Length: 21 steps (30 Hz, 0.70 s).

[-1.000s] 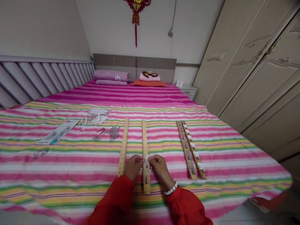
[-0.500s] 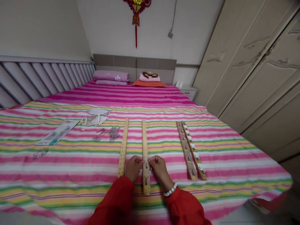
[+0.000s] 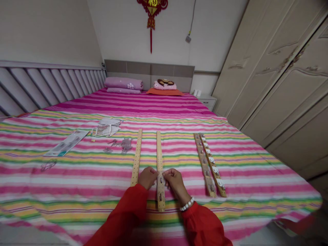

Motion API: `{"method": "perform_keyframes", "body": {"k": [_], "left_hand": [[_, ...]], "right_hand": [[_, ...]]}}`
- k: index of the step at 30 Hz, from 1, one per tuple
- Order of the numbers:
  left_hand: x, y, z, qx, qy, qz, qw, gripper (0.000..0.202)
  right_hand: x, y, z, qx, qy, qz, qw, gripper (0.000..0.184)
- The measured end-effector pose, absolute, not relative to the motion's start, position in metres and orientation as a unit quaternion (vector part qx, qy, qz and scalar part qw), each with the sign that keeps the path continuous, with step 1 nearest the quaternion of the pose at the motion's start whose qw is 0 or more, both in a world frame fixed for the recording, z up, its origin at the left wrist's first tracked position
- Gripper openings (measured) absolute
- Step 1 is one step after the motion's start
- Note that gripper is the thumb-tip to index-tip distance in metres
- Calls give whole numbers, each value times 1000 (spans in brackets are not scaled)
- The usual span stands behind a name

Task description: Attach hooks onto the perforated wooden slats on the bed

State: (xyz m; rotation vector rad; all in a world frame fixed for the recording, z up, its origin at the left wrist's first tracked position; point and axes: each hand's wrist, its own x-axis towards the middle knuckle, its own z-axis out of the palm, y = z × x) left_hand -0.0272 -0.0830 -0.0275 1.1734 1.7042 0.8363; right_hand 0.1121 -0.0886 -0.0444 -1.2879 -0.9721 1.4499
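In front of me a pale wooden strip (image 3: 159,153) with small holes lies lengthwise on the striped bedsheet. Two clear square patches with metal hooks sit on its near end: the upper hook patch (image 3: 160,179) and the lower hook patch (image 3: 160,196). My left hand (image 3: 148,178) pinches the upper patch's left edge, with fingertips against the strip. At the right edge, the thumb and forefinger of my right hand (image 3: 175,181) are closed on the same patch. A second holed strip (image 3: 137,155) lies just left, partly behind my left hand.
To the right lie a strip with clear hook patches (image 3: 203,160) and a strip with white hooks (image 3: 212,164). Loose clear hook patches (image 3: 126,145), white packets (image 3: 106,130), a packaged hook card (image 3: 67,143) and a thin clear loop (image 3: 48,165) are on the left.
The view has shifted slightly, so everything appears a little to the right. Both hands stay at the upper hook patch, fingers pressed to its edges.
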Motion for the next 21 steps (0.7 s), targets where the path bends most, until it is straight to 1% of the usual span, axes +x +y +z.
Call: {"method": "perform_keyframes", "body": {"k": [3, 6, 8, 13, 17, 21], "left_hand": [[-29, -77, -22, 486, 699, 295, 434, 27], [-29, -74, -20, 488, 699, 280, 441, 28], [-29, -73, -20, 488, 694, 275, 452, 28], [-28, -70, -18, 481, 681, 277, 477, 32], [-27, -64, -20, 508, 672, 251, 476, 35], [-26, -58, -28, 512, 682, 235, 466, 38]], "right_hand": [[116, -93, -41, -501, -390, 609, 476, 21], [121, -96, -40, -473, -389, 632, 474, 30], [122, -97, -42, -466, -396, 632, 477, 34], [115, -93, -50, -487, -407, 596, 491, 35], [109, -90, -57, -520, -413, 574, 480, 40], [105, -89, -58, -563, -450, 518, 461, 41]]}}
